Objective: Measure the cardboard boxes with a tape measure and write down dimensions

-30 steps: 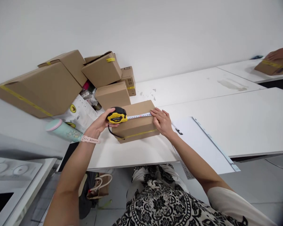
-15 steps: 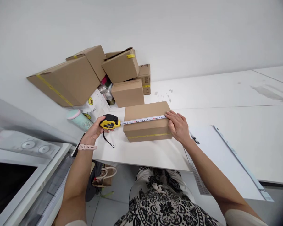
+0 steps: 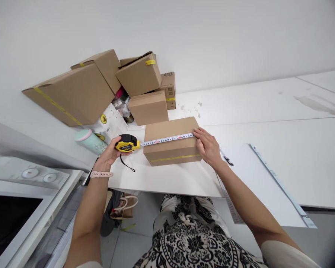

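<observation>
A closed cardboard box [image 3: 171, 128] with yellow tape along its front side lies on the white table. My left hand [image 3: 108, 153] is wrapped round a yellow and black tape measure [image 3: 127, 143], just left of the box; a black wrist strap dangles from the case. The white blade [image 3: 167, 140] runs out across the box's top to its right edge. There my right hand [image 3: 208, 146] presses the blade's end against the box, fingers together and thumb lower down. The tip of the blade is hidden under these fingers.
Several more cardboard boxes [image 3: 147, 108] are stacked at the back left against the wall. Near my left hand lies a mint-green bottle [image 3: 91, 141]. A white board [image 3: 257, 182] overhangs the table's front edge at right, with a black pen-like item [image 3: 228, 160]. A microwave [image 3: 30, 186] stands at lower left.
The view has shifted slightly, so everything sits a little higher and further left. Both hands, the tape measure and the box keep nearly the same places relative to each other.
</observation>
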A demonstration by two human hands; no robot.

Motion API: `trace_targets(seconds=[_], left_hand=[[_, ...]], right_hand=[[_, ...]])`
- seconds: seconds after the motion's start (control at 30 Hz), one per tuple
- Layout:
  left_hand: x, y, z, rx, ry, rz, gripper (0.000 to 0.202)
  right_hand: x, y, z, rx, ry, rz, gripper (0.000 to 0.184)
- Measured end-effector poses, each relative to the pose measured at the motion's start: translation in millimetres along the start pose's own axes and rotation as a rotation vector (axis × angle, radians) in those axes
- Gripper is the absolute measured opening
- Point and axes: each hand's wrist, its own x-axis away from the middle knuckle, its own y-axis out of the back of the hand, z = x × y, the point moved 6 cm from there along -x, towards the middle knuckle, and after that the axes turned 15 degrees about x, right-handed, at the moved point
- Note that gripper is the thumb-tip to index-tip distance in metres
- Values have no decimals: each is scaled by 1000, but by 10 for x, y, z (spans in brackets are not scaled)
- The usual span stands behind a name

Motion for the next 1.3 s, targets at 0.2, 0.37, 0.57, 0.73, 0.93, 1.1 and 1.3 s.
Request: trace_targets(seconds=[0.2,0.37,0.57,0.73,0.93,1.1,1.3], left_hand=[[315,-17,54,84,-102,-29,24],[1027,-247,359,88,-51,233,48],[1805,-890,1153,139,304,566,69],[1911,-1490,1425,251,345,580,61],[1903,-2020,1420,300,304,547,66],[2003,-2180,1596,327,338,526,74],[2082,-2222,1626,351,353,531,74]], right_hand=[[1,55,-72,-142,-122,-49,37],[-364,312,-150,-349,-230,-253,38],[-1027,-175,-222,-685,-238,-18,28],[-1283,-636,-331,-760,-352,144,31],[-1446,-873,-457,-675,-441,301,28],[-1390,-984,-459,-664,-428,417,20],[-1292,-989,-463,-696,-454,477,18]])
